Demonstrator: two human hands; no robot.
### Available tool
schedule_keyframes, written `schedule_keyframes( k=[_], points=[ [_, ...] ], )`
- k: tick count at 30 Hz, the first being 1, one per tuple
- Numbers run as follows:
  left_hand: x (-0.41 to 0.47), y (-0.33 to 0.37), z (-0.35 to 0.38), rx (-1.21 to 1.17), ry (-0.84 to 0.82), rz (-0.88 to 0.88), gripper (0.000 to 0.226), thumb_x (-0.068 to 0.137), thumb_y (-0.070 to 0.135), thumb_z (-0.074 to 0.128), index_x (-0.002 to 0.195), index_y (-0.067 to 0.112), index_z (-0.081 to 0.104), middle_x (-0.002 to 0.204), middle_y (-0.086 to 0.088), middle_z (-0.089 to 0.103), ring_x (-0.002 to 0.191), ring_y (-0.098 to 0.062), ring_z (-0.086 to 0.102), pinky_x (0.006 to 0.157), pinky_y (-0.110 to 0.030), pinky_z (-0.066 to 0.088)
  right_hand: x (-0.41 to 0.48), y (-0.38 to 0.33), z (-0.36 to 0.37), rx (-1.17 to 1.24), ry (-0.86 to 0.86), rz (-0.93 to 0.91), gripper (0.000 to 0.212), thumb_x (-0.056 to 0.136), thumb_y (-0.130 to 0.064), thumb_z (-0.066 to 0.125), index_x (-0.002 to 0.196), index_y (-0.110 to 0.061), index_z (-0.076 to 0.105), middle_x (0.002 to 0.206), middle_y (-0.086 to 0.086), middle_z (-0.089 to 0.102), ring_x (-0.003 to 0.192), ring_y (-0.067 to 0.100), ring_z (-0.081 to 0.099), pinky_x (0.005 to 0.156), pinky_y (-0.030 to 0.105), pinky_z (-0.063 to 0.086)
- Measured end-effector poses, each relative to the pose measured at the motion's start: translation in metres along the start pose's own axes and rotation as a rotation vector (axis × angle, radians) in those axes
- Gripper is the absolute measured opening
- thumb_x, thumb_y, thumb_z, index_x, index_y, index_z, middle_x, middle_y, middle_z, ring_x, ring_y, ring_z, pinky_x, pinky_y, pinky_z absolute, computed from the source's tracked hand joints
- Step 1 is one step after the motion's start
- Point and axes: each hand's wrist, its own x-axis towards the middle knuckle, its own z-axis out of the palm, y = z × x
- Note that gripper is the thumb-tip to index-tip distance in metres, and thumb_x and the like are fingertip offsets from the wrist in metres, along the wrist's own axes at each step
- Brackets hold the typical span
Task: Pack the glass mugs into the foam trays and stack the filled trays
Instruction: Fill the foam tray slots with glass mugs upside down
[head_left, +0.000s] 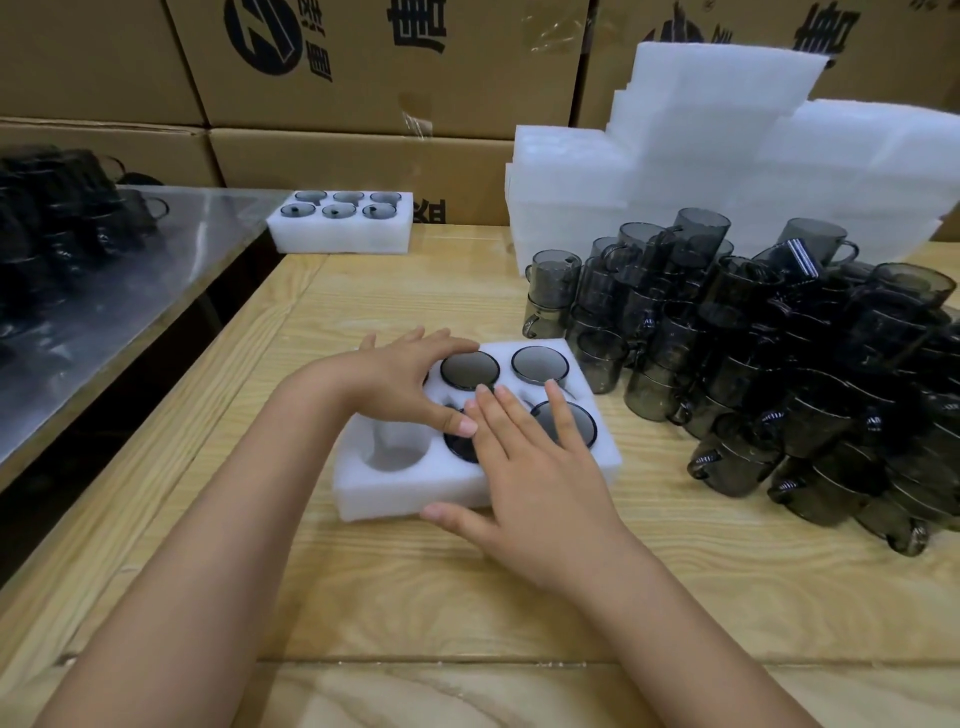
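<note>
White foam tray (384, 493) lies on the wooden table (467, 597) just in front of the person, with both hands on it; four of its six pockets show the dark round face of a smoky glass mug: the back middle mug (470, 370), the back right mug (540, 364), the front right mug (571, 426) and the front middle mug (457, 447), the last half hidden under fingers; the front left pocket (395, 452) is empty, and the back left pocket is covered by the left hand, so what it holds cannot be told; the left hand (400, 384) lies spread over the tray's back left part, fingers straight and grasping nothing, its thumb tip on the front middle mug; the right hand (524, 478) lies flat and released, fingers stretched over the front middle mug and the foam between the rows, thumb against the tray's near wall; close beside the tray on the right, a big heap of loose mugs (779, 374) is piled on the table; behind that heap rise stacks of empty foam trays (727, 156); at the table's far edge sits a filled tray (337, 239) with six mugs in it, well apart from the one under the hands; cardboard boxes (363, 62) wall off the back; on the left a metal table (208, 218) carries more dark mugs (57, 228), blurred.
</note>
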Motion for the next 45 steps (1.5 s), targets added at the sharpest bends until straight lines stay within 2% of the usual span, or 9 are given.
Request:
schedule_keyframes(
  k=[4,6,8,10,13,17,21,24,45],
  points=[
    [0.001,-0.004,0.001,0.031,0.039,-0.117,0.134,0.031,0.089,0.051,0.148,0.047,-0.001,0.161,0.004,-0.007,0.146,-0.021,-0.016,0.114,-0.061,-0.002,-0.003,0.003,-0.004,0.054,0.019,0.004,0.089,0.081,-0.068,0.003,0.151,-0.014,0.009,0.159,0.002,0.005,0.145,0.012,-0.008,0.108,0.043,-0.028],
    [0.001,-0.01,0.002,0.026,0.086,-0.163,0.134,0.032,0.094,0.046,0.148,0.047,-0.004,0.16,0.0,-0.011,0.146,-0.023,-0.019,0.115,-0.06,0.002,-0.008,0.013,-0.009,0.201,0.24,0.147,0.072,0.091,-0.057,0.017,0.142,-0.01,0.039,0.143,0.007,0.045,0.136,0.02,0.034,0.113,0.038,0.008],
    [0.002,-0.018,0.002,-0.098,0.159,-0.175,0.123,0.044,0.096,0.039,0.149,0.043,0.004,0.161,-0.003,-0.004,0.147,-0.022,-0.01,0.118,-0.052,0.007,-0.019,0.034,-0.014,0.181,0.591,0.36,0.045,0.094,-0.037,0.035,0.115,-0.008,0.062,0.103,0.009,0.066,0.093,0.031,0.057,0.082,0.039,0.032],
    [0.006,-0.025,0.004,-0.234,0.253,-0.171,0.107,0.06,0.093,0.033,0.149,0.036,0.02,0.159,-0.004,0.018,0.146,-0.022,0.013,0.115,-0.04,0.02,-0.037,0.06,-0.014,0.061,0.681,0.553,0.029,0.09,-0.019,0.043,0.103,-0.005,0.065,0.092,0.012,0.065,0.078,0.035,0.056,0.069,0.04,0.034],
    [0.014,-0.027,0.014,-0.425,0.494,-0.175,0.06,0.085,0.07,0.042,0.13,0.03,0.05,0.131,0.003,0.054,0.116,-0.017,0.05,0.087,-0.03,0.037,-0.062,0.082,-0.003,-0.006,0.516,0.713,0.024,0.084,0.0,0.052,0.105,0.003,0.064,0.098,0.021,0.064,0.081,0.041,0.055,0.069,0.045,0.041],
    [0.018,-0.03,0.022,-0.863,0.824,-0.249,0.03,0.092,0.046,0.05,0.097,0.02,0.065,0.099,0.004,0.069,0.091,-0.015,0.061,0.069,-0.025,0.042,-0.075,0.084,0.012,-0.074,0.424,0.722,0.021,0.081,0.0,0.063,0.101,0.007,0.063,0.094,0.023,0.065,0.079,0.041,0.052,0.065,0.046,0.041],
    [0.014,-0.033,0.022,-1.576,0.774,-0.187,0.018,0.087,0.022,0.057,0.097,0.01,0.067,0.097,-0.009,0.074,0.074,-0.019,0.067,0.064,-0.028,0.053,-0.072,0.087,0.018,-0.035,0.48,0.692,0.034,0.069,0.01,0.07,0.102,0.008,0.064,0.091,0.023,0.065,0.08,0.042,0.053,0.065,0.046,0.043],
    [0.012,-0.035,0.03,-1.826,0.706,-0.071,0.021,0.089,0.018,0.054,0.104,0.009,0.064,0.091,-0.006,0.073,0.074,-0.018,0.068,0.067,-0.029,0.055,-0.072,0.09,0.02,0.0,0.511,0.684,0.042,0.064,0.015,0.071,0.105,0.006,0.064,0.091,0.02,0.066,0.083,0.041,0.053,0.068,0.045,0.043],
    [0.016,-0.036,0.039,-1.573,0.751,0.026,0.047,0.07,-0.016,0.031,0.091,0.008,0.065,0.082,-0.005,0.065,0.067,-0.012,0.064,0.057,-0.019,0.052,-0.068,0.093,0.026,0.091,0.609,0.618,0.022,0.073,-0.001,0.075,0.095,-0.004,0.07,0.081,0.009,0.065,0.08,0.035,0.052,0.071,0.04,0.037]
  ],
)
